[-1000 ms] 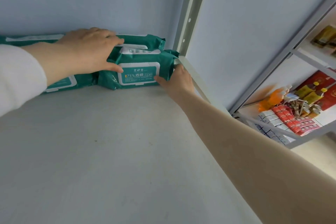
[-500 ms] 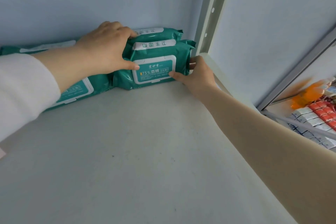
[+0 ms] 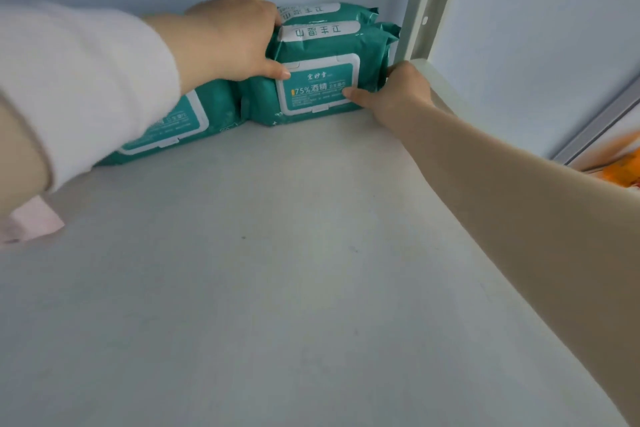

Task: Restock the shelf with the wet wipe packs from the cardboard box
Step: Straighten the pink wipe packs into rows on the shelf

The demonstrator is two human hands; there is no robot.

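Two green wet wipe packs stand on edge at the back right corner of the grey shelf. The front pack shows its white label, and the rear pack stands right behind it against the wall. My left hand grips the left end of the front pack, fingers over its top and thumb on its face. My right hand holds its right end, thumb on the label. Another green pack lies further left, partly hidden by my white sleeve. The cardboard box is out of view.
A white perforated shelf upright stands just right of the packs. Blue wall panels close the back and right side. A blurred orange item shows at the right edge, on a lower shelf. A pink scrap lies at the left.
The view has moved in closer and to the left, so the side shelf of goods has slid out of frame. Both hands stay on the front pack at the corner.
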